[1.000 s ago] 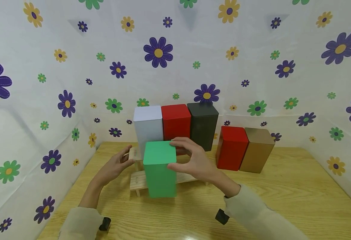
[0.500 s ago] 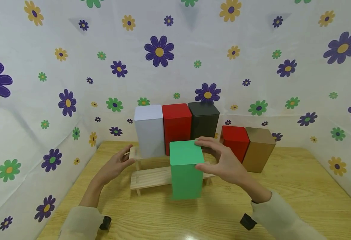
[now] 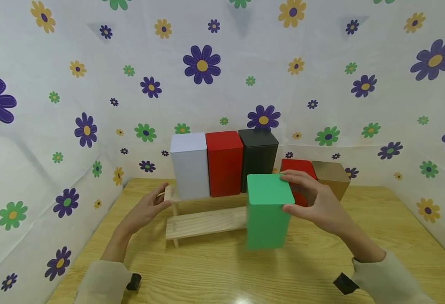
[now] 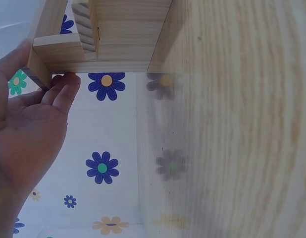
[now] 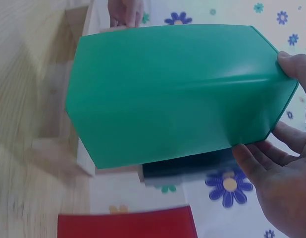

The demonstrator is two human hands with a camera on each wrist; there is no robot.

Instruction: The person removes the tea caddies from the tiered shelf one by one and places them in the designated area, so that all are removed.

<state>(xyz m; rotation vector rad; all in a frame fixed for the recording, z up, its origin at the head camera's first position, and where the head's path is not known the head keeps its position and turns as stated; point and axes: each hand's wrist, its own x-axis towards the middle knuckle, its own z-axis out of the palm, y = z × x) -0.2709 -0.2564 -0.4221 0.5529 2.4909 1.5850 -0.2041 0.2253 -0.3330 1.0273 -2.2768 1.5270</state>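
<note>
My right hand (image 3: 326,207) grips a tall green box (image 3: 267,226) near its top, thumb on the near side and fingers on the far side. In the right wrist view the box (image 5: 178,99) is tilted across the frame, its lower end above the table. It overlaps the right end of a two-step wooden stand (image 3: 207,223) in the head view. My left hand (image 3: 143,214) holds the stand's upper step at its left end; the left wrist view shows thumb and fingers on either side of the wood (image 4: 41,72).
On the upper step stand a white box (image 3: 189,169), a red box (image 3: 225,166) and a black box (image 3: 259,162). Right of the stand are another red box (image 3: 297,166) and a brown box (image 3: 332,177) on the wooden table (image 3: 207,274). A flowered sheet (image 3: 226,93) hangs behind.
My right hand has carried the green box rightward, from in front of the stand's left half to its right end. The left hand stays at the stand.
</note>
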